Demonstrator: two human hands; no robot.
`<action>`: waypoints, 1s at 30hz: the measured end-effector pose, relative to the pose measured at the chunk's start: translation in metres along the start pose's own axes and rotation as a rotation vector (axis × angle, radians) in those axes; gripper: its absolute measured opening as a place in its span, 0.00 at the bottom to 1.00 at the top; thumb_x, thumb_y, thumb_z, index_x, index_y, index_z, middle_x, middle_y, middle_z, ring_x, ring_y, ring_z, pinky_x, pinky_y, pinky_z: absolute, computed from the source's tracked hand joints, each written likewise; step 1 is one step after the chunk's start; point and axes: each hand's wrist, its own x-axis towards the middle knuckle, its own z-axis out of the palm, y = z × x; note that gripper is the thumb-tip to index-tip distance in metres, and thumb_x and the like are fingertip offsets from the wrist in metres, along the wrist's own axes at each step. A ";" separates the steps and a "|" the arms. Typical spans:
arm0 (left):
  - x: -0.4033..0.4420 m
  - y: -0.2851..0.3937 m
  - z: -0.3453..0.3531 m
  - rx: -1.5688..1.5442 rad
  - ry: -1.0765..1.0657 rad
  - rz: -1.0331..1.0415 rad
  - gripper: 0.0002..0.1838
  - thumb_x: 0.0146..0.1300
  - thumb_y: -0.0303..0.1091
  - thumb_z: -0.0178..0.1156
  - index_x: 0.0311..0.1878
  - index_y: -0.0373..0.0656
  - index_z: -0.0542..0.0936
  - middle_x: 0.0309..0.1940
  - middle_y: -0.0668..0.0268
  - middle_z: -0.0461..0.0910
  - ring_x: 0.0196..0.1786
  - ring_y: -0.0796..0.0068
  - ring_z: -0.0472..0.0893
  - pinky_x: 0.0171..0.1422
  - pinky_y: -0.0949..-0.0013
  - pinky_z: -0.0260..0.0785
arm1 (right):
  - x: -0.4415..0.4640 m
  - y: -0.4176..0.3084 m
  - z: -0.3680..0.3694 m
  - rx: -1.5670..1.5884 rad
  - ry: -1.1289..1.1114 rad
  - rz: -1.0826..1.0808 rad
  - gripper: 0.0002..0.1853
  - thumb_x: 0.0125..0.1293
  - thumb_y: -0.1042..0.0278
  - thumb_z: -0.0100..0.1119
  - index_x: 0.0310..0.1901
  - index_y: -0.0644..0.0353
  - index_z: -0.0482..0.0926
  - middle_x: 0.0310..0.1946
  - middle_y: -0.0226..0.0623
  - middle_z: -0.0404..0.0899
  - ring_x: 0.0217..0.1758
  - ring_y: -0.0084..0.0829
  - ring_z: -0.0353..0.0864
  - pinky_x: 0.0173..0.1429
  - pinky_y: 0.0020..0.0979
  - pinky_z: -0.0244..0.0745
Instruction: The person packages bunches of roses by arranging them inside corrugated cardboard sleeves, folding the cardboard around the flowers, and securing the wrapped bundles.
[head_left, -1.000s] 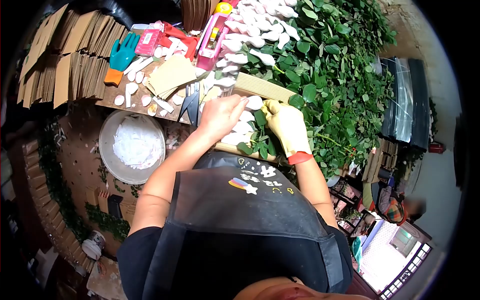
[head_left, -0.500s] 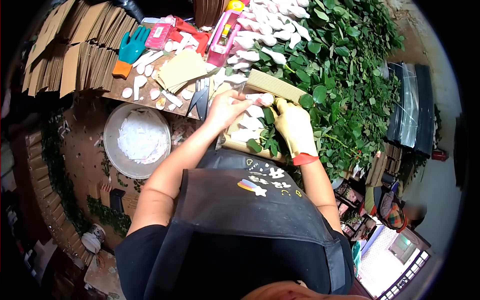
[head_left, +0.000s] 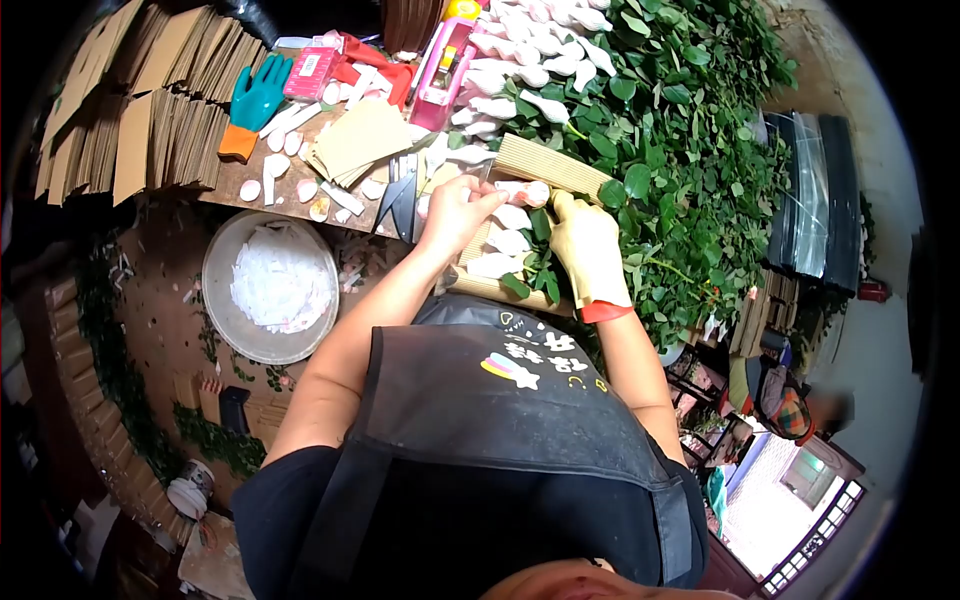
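Note:
A rose point(head_left: 527, 194) with a pale pink head in a white sleeve lies across the corrugated cardboard point(head_left: 555, 168). My bare left hand point(head_left: 462, 212) pinches the sleeve end of this rose. At its other end, my right hand point(head_left: 587, 245), in a pale yellow glove, closes its fingers around the stem just below the head. Several white-sleeved rose heads point(head_left: 508, 243) lie below it on the cardboard, their leaves towards my right wrist. Black-handled scissors point(head_left: 398, 200) rest beside my left hand.
Many sleeved roses point(head_left: 540, 45) and a heap of leafy stems point(head_left: 690, 170) cover the right side. A pink tape dispenser point(head_left: 440, 80), cardboard sheets point(head_left: 360, 140) and a teal glove point(head_left: 258, 95) lie on the table. A tub point(head_left: 215, 300) of white sleeves stands below its edge.
The view has shifted slightly. My left fingers have moved a little back along the sleeve, showing more of the rose; my right hand keeps its hold by the stem.

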 end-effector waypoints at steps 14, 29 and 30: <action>-0.014 0.031 -0.014 -0.048 -0.014 -0.001 0.11 0.69 0.33 0.73 0.46 0.36 0.85 0.36 0.69 0.86 0.37 0.82 0.82 0.43 0.76 0.75 | 0.002 -0.007 -0.004 0.039 0.016 0.022 0.13 0.66 0.56 0.71 0.38 0.57 0.82 0.28 0.43 0.86 0.33 0.46 0.88 0.43 0.45 0.82; -0.029 0.066 -0.061 -0.275 0.326 0.163 0.07 0.71 0.27 0.69 0.44 0.40 0.79 0.38 0.64 0.85 0.33 0.78 0.83 0.36 0.77 0.76 | 0.002 -0.002 -0.008 0.104 -0.102 0.110 0.15 0.69 0.56 0.70 0.49 0.57 0.85 0.35 0.45 0.88 0.40 0.49 0.88 0.49 0.46 0.82; -0.028 0.070 -0.063 -0.244 0.236 0.186 0.05 0.72 0.26 0.66 0.44 0.40 0.77 0.39 0.63 0.84 0.33 0.77 0.84 0.36 0.75 0.79 | 0.003 -0.001 -0.015 0.140 -0.136 0.112 0.15 0.70 0.55 0.69 0.50 0.57 0.85 0.36 0.46 0.89 0.41 0.49 0.89 0.50 0.45 0.82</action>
